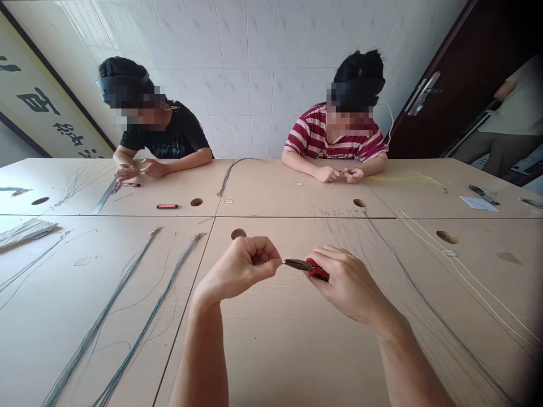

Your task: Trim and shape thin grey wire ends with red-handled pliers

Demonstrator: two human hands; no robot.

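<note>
In the middle of the view, my left hand (241, 268) is closed in a pinch, thumb against bent fingers. A tiny thin bit sticks out at its fingertips, too small to name. My right hand (350, 282) is wrapped round a pair of pliers (298, 264) with red handles and dark jaws. The jaw tips point left and lie right beside the left fingertips, at the tiny bit. Whether the jaws grip it, I cannot tell. Both hands are above the pale wooden table (271, 350).
Two bundles of grey-green cords (127, 277) with metal ends lie at left. Small metal pieces (339, 213) and thin cords (418, 285) spread at right. Across the table sit a person in black (182, 133) and a person in striped red (314, 133), both handling small things. Round holes (447, 237) pierce the tabletop.
</note>
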